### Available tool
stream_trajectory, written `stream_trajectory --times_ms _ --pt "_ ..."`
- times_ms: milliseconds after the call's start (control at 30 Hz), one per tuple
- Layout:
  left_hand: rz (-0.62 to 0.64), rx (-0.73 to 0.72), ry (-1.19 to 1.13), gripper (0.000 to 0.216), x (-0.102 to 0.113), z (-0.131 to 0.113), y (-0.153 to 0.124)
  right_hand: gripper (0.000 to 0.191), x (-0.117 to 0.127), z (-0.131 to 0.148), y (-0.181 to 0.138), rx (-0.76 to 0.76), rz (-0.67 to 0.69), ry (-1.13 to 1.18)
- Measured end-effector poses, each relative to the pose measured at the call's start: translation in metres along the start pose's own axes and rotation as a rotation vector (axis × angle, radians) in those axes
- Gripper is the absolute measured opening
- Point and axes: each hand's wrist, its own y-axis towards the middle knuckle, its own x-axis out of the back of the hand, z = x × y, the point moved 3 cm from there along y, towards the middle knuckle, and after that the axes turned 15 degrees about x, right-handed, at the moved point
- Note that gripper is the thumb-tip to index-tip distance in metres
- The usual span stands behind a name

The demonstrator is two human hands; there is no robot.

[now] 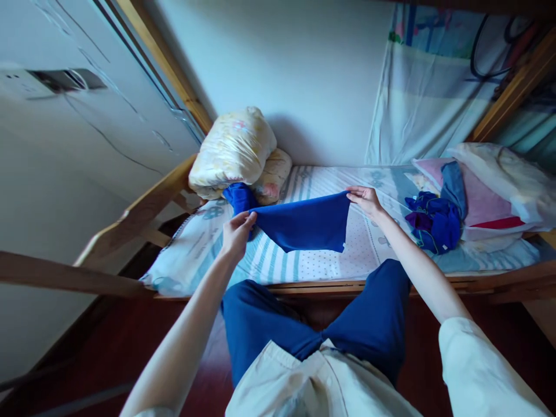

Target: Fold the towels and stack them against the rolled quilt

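A blue cloth (pixel 306 223) hangs stretched between my two hands above the bed (pixel 304 263). My left hand (pixel 237 231) pinches its left corner, fingers closed on the fabric. My right hand (pixel 366 200) grips the upper right corner, also closed on it. The lower edge of the cloth sags toward the striped and dotted sheet. A second bit of blue fabric (pixel 238 197) lies behind my left hand, under the pillows.
Two yellowish pillows (pixel 237 153) are stacked at the bed's left end by the wooden frame (pixel 143 211). A crumpled blue and purple heap of clothes (pixel 434 220) lies at right beside pink and white bedding (pixel 490 191). My blue-trousered knees are against the bed's front rail.
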Motion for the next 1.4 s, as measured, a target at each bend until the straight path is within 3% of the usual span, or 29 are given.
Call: stream_trajectory --times_ms 167,400,700,967,1167,1400 --pt "0.018 0.008 -0.105 0.053 -0.005 -0.029 0.009 0.050 0.003 0.022 -0.009 0.038 -0.054 -0.001" --pt "0.026 0.020 -0.165 0.056 -0.011 -0.044 0.002 0.051 0.013 0.029 -0.021 0.056 -0.095 -0.055" --pt "0.108 0.121 -0.056 0.067 -0.010 -0.028 -0.025 0.048 0.040 0.033 -0.064 -0.088 -0.095 -0.069" --pt "0.262 0.157 0.091 0.059 -0.009 -0.006 -0.043 0.051 0.060 0.035 -0.109 -0.254 -0.090 -0.086" --pt "0.260 0.224 0.174 0.062 -0.022 0.015 -0.015 0.048 0.062 0.019 -0.103 -0.298 -0.071 -0.141" --pt "0.191 0.278 0.159 0.064 -0.074 0.022 0.052 0.042 0.051 -0.032 -0.048 -0.279 -0.181 -0.198"
